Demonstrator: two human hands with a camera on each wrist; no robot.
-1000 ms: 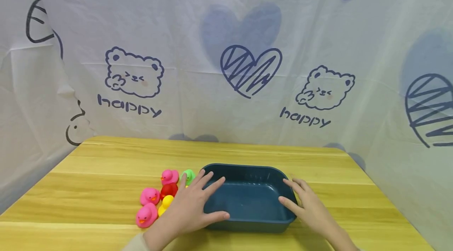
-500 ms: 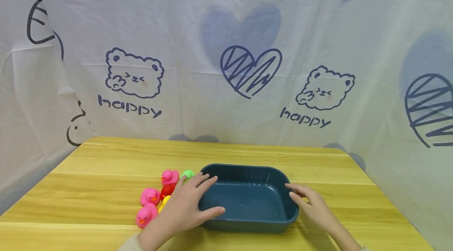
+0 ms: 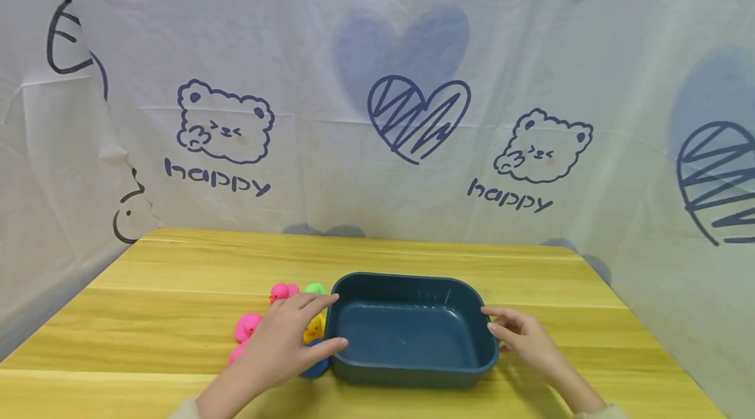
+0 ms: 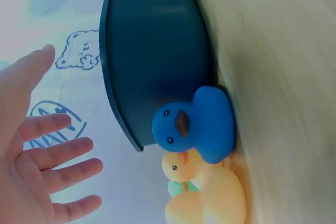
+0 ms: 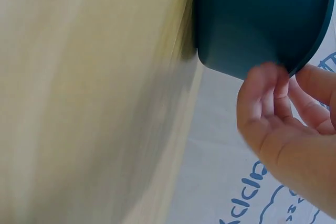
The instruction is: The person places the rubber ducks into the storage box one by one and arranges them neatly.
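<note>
A dark blue-green plastic basin (image 3: 407, 377) stands on the wooden table. My right hand (image 3: 525, 339) is at its right end, with curled fingers and thumb gripping the rim in the right wrist view. To the left of the basin, my left hand (image 3: 283, 334) hovers over a group of rubber ducks, its fingers spread and holding nothing. A blue rubber duck (image 4: 212, 124) sits against the basin's left end. Beside it are yellow rubber ducks (image 4: 226, 192), with a green one (image 3: 315, 288) farther back. Other ducks are partly hidden by the left hand.
Pink rubber ducks (image 3: 248, 326) lie left of the left hand and behind it. The wooden table (image 3: 560, 281) extends around the basin on all sides. A white cloth (image 3: 330, 196) printed with bears and hearts hangs behind the table.
My left hand has drawn left, off the basin's rim and over the ducks, uncovering the blue and a yellow one. My right hand's fingers have closed at the right rim. The basin shifted slightly.
</note>
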